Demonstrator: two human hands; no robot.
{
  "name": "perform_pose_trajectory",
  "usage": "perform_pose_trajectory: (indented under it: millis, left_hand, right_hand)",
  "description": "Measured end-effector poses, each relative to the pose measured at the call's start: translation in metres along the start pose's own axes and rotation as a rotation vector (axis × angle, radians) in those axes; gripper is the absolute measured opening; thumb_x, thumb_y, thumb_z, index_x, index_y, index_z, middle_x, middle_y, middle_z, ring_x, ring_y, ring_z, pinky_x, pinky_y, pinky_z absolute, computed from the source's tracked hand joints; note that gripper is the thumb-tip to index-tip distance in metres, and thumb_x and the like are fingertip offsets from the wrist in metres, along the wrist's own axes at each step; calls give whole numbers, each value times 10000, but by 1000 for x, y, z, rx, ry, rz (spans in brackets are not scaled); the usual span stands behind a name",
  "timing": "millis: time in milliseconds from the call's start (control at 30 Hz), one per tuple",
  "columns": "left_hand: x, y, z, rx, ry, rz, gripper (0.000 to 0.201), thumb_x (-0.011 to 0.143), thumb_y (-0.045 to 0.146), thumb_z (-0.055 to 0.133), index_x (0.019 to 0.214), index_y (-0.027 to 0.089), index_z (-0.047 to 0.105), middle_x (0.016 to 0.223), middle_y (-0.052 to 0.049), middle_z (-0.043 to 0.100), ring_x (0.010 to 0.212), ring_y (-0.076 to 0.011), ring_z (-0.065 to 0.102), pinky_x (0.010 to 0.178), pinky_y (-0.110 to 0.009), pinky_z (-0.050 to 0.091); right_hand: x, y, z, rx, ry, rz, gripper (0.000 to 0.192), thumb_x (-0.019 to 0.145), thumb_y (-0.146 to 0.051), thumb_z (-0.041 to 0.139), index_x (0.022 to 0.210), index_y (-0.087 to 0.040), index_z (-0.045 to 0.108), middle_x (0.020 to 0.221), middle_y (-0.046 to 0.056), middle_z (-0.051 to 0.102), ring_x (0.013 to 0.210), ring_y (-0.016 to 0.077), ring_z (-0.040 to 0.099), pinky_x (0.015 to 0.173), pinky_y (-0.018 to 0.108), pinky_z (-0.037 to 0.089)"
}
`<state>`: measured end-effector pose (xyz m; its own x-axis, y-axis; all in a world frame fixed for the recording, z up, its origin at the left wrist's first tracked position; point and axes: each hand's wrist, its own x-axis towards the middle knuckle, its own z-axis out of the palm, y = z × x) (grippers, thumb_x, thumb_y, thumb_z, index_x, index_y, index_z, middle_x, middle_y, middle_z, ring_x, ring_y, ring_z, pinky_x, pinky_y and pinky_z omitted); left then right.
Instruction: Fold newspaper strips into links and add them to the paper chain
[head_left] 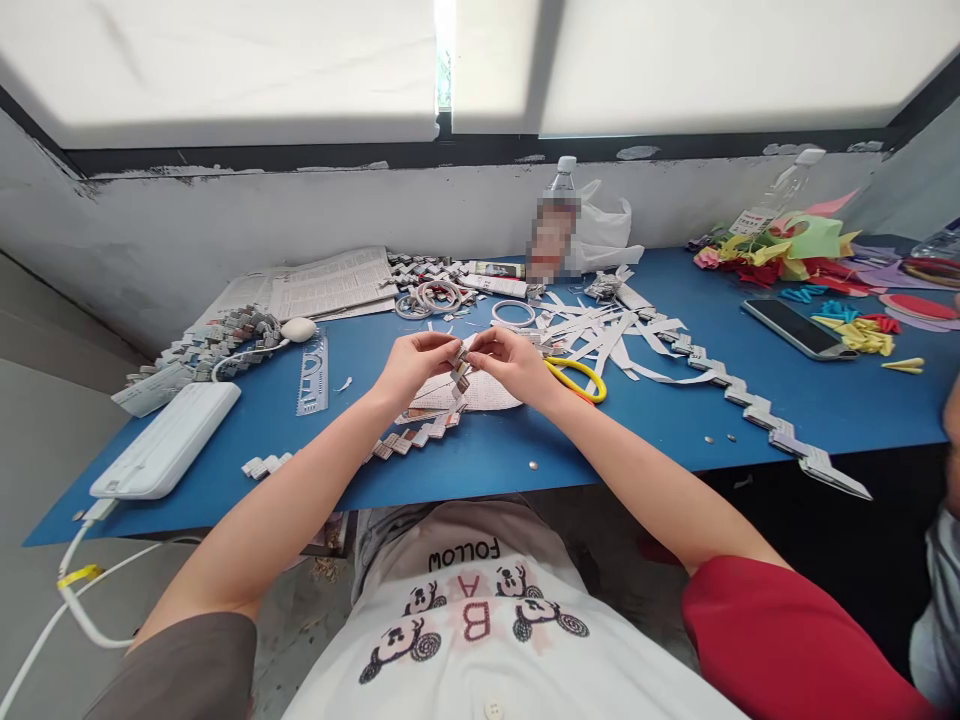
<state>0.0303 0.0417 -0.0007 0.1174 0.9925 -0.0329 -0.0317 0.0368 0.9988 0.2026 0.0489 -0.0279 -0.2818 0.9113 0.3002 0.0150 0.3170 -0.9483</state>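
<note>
Only 1 view: a head camera, worn by the seated person, looks forward and down across the blue tabletop (675, 420) toward the grey wall (225, 220) and window (675, 60) beyond. It sits close above the person's own chest and forearms, with both hands near frame centre. Wide lens; the tabletop edges bow outward.

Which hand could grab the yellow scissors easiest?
Probably the right hand: the yellow-handled scissors lie just beside it on the blue table. The left hand, also pinching the folded newspaper chain, is farther away.
</note>
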Motion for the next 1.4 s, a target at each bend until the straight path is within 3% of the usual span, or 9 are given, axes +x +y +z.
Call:
perform_pose_trajectory:
  millis: [300,533,700,933,1200,1300,1400]
  left_hand:
    - [-1,1,-1,65,-54,48,354,610,353,820,884,147,734,886,-73,740,893,-217,682,919,-390,516]
    - [-3,5,-1,69,-155,101,522,665,333,782,1117,170,579,883,-60,737,835,-184,683,818,-354,523]
    - [-5,9,-2,124,-209,117,549,669,328,783,1139,180,540,924,-70,728,848,-183,673,775,-314,500]
    - [-2,6,-2,121,-178,93,553,634,328,816,1108,171,577,949,-85,722,873,-196,670,809,-348,514]
    - [-1,2,-2,173,-179,-16,472,613,515,801,888,145,702,827,-74,718,784,-194,668,778,-344,529]
    - [-1,2,-1,230,-145,40,425,633,499,786,850,144,700,771,-63,703,720,-186,651,707,-327,521]
    - [-4,1,1,407,-93,181,282,727,431,714,796,158,694,710,-52,684,653,-180,625,655,-315,491]
  right_hand:
    - [1,4,2,-6,50,-49,325,728,-443,719,853,-184,568,807,12,618,697,141,616,662,306,539]
    - [1,-4,-9,-128,-83,-174,289,822,-451,636,997,-223,669,854,16,516,663,122,577,651,313,556]
    - [-2,-4,-11,-165,-46,-201,256,843,-395,621,991,-196,681,806,14,532,606,120,590,623,322,548]
    - [-3,-4,-4,-87,27,-140,329,797,-480,644,942,-188,684,763,22,622,597,138,616,622,332,560]
    - [-2,-5,-2,-37,101,-155,360,744,-510,682,900,-187,657,793,27,633,600,142,622,615,340,558]
    - [-3,-8,-4,-82,89,-129,354,754,-502,674,904,-183,648,793,30,643,611,143,614,613,330,541]
    - [-3,-10,-7,-180,81,-110,302,779,-459,658,900,-181,650,812,40,652,703,161,616,617,305,506]
